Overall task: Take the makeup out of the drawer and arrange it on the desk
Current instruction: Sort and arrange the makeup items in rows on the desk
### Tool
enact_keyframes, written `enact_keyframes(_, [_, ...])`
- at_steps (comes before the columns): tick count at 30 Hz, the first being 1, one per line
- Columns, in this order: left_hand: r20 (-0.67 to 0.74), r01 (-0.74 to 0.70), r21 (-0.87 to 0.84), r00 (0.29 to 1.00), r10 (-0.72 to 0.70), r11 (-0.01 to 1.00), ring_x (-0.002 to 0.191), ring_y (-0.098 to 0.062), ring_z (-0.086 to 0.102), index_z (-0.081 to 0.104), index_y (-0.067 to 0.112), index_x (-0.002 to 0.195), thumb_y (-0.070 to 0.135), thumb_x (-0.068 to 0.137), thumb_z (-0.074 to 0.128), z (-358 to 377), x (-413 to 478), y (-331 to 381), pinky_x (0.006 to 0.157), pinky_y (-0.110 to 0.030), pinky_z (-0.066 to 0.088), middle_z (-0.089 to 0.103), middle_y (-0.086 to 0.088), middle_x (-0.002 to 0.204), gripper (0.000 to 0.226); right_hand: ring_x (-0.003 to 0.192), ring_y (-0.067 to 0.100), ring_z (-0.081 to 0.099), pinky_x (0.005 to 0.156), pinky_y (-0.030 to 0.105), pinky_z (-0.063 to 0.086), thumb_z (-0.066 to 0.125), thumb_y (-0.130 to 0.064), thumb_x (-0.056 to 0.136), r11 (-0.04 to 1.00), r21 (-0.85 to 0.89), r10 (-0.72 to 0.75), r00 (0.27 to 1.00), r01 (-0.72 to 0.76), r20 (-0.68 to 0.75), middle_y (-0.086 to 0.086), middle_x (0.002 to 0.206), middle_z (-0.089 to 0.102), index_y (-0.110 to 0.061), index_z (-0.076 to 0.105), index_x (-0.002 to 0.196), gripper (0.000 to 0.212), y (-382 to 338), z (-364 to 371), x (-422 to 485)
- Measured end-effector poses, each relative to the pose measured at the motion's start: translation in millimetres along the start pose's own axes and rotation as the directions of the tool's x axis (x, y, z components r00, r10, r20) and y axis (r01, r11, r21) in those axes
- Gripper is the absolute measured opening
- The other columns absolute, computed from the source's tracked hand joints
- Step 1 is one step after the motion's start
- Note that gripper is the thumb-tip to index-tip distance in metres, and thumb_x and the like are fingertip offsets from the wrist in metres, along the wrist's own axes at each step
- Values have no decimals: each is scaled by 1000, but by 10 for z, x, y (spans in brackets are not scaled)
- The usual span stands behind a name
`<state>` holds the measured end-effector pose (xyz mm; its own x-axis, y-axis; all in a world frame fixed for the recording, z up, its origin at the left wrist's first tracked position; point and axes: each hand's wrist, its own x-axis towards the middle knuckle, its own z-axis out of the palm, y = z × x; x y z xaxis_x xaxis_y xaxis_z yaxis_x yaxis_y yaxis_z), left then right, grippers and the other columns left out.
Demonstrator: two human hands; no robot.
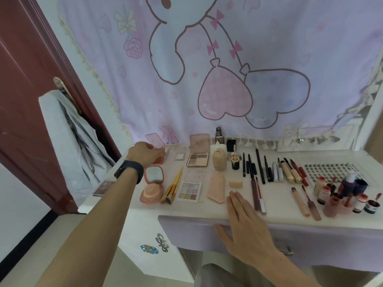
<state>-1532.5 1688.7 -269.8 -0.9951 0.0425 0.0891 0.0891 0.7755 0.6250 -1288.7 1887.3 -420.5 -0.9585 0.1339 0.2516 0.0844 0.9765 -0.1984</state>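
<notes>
Makeup lies in rows on the white desk [275,195]. My left hand [145,153] reaches to the far left of the desk, its fingers curled on an open pink blush compact [159,159]. My right hand [246,222] lies flat with straight fingers on the desk's front edge, over the lilac drawer front [196,233], which looks pushed in. Near the left hand sit an open powder compact [152,184], several yellow brushes [174,186] and two eyeshadow palettes [189,189] [198,155]. Pencils and liners [261,168] lie in the middle.
Small bottles and lip tubes [344,196] crowd the right end beside a lash tray [329,169]. A foundation bottle [219,160] stands at the back. A pink curtain [207,69] hangs behind the desk. A chair with grey clothing [76,137] and a brown door [24,79] are at left.
</notes>
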Motion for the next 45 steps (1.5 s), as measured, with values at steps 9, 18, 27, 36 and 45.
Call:
enact_keyframes(9, [74,4,171,997,-17,985,59,-19,54,69,5,78,44,79,74,379,427,-31,54,-22,42,64,-7,70,40,129,30,59,107,44,46,46,-62,93,998,-62,-43,986,34,-163,17,140,60,2,62,134,78,77,225,33])
enact_keyframes(18, [149,-56,449,989,-13,892,59,-16,50,47,14,69,41,76,74,721,627,-77,49,-23,35,56,-4,71,39,133,31,56,112,43,39,49,-61,94,993,-104,-77,960,50,-268,17,145,56,2,57,139,78,135,406,37])
enact_keyframes(27, [244,-57,571,964,-103,819,89,-28,60,44,20,77,47,76,70,808,612,-110,103,-49,44,56,-3,80,38,134,31,55,113,44,39,52,-62,92,991,-121,-84,953,50,-291,17,146,55,1,55,141,80,140,432,43])
enact_keyframes(36, [267,-88,560,960,-78,824,71,-19,54,50,15,88,54,76,73,813,682,-187,86,-36,51,56,-4,78,46,135,30,54,113,44,39,48,-63,94,993,-113,-70,954,38,-291,16,147,54,0,55,142,79,128,426,35])
enact_keyframes(45, [156,-105,434,987,40,895,65,-27,53,52,11,67,30,88,57,484,812,-289,60,-28,39,55,-9,68,29,136,30,53,114,44,38,44,-64,95,993,-119,-59,956,26,-288,15,148,53,0,54,142,80,101,429,42])
